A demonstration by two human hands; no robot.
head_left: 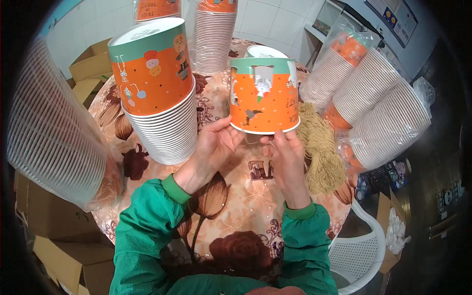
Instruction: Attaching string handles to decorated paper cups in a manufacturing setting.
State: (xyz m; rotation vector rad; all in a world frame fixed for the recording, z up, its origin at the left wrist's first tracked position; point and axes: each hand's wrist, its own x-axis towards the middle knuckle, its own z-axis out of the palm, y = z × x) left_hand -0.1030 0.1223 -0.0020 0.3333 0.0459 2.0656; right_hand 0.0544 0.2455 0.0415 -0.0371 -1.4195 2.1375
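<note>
In front of me, both hands hold one orange paper bucket [265, 105] with a green band and Halloween figures. It is upside down, its white rolled rim lowest. My left hand [220, 142] grips the rim at its left, and my right hand [286, 155] pinches it at the right. Just left of it stands a tall stack of nested upside-down paper buckets [157, 98], the top one showing the same print. A bundle of tan cord [319, 152] lies beside my right hand. Behind the held bucket, a white round top [268, 51] partly shows.
A flowered tablecloth [241, 211] covers the round table. Plastic-wrapped bucket stacks lean at the far left [56, 128] and right [388, 123]; another wrapped stack [215, 39] stands at the back. Cardboard boxes [59, 206] sit at left, a white plastic chair [359, 250] at lower right.
</note>
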